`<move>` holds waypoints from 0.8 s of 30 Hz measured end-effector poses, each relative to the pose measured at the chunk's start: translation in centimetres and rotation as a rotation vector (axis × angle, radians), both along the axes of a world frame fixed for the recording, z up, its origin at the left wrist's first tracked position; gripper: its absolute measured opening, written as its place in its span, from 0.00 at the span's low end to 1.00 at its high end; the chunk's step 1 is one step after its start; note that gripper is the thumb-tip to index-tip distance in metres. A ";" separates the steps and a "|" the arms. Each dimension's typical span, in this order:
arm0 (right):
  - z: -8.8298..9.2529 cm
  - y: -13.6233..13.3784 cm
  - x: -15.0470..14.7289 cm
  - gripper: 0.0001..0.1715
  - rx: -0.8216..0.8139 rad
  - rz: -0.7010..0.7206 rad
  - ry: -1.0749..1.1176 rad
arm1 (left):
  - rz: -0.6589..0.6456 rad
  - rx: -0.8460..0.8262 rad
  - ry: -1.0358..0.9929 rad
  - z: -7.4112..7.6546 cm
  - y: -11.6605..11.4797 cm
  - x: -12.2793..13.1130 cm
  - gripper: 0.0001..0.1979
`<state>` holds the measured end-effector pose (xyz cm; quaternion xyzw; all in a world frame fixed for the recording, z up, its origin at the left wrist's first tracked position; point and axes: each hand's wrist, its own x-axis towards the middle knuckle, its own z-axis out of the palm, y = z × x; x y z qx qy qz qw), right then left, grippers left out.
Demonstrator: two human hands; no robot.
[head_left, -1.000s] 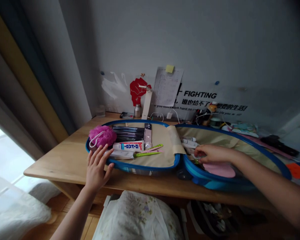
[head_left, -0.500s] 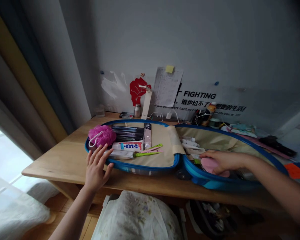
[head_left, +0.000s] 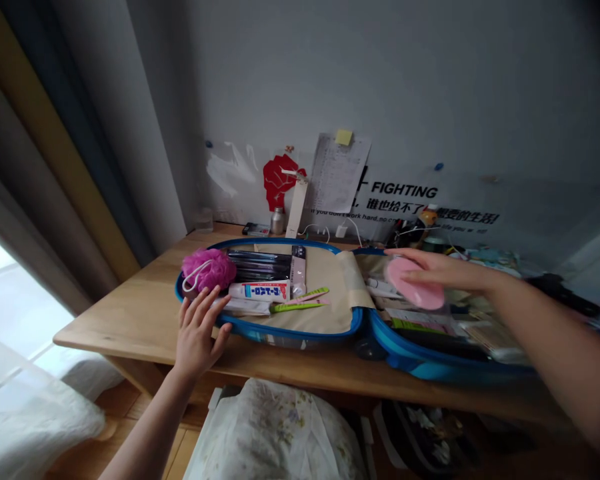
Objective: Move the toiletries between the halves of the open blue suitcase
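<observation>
A blue suitcase (head_left: 280,331) lies open on the desk, its two halves side by side. My right hand (head_left: 433,270) grips a smooth pink oval object (head_left: 416,285) above the right half; its exact kind does not show. Under it lie white tubes (head_left: 383,288), a green-and-white packet (head_left: 420,323) and a clear-wrapped pack (head_left: 490,340). My left hand (head_left: 200,333) rests with fingers spread on the left half's front rim, beside a purple bath puff (head_left: 210,268). That half also holds a toothpaste tube (head_left: 260,291), dark slim packages (head_left: 260,265) and green and pink toothbrushes (head_left: 300,301).
Against the wall stand a small metallic bottle (head_left: 277,221), a white upright lamp (head_left: 297,208) and a glass (head_left: 203,219). Clutter (head_left: 490,257) sits behind the right half. A flower-patterned cushion (head_left: 280,427) and a bin (head_left: 425,433) are below the wooden desk (head_left: 120,307).
My right hand has lifted the pink oval object up and away from the front of the right half, uncovering the packets beneath. My left hand stays at the rim.
</observation>
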<state>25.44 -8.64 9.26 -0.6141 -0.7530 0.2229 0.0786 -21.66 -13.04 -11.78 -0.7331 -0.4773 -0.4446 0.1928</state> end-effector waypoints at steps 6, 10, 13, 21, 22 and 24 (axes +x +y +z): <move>-1.5 2.1 -10.6 0.50 -0.024 0.353 -0.014 | 0.002 -0.013 -0.009 0.0 0.0 0.0 0.25; -3.5 3.4 -15.4 0.45 -0.040 0.470 -0.079 | -0.002 0.004 0.010 0.0 0.0 -0.1 0.24; -4.9 4.2 -17.7 0.37 -0.048 0.517 -0.105 | 0.001 0.007 0.015 0.0 0.1 -0.1 0.24; -8.4 4.2 -20.5 0.17 0.002 0.521 -0.153 | 0.010 -0.027 -0.010 -0.2 0.1 -0.1 0.25; -8.5 4.1 -20.6 0.14 0.009 0.527 -0.154 | 0.010 -0.029 -0.007 -0.2 0.1 -0.1 0.25; -8.2 3.9 -20.5 0.10 0.027 0.542 -0.146 | 0.010 -0.018 0.002 -0.2 0.1 -0.1 0.24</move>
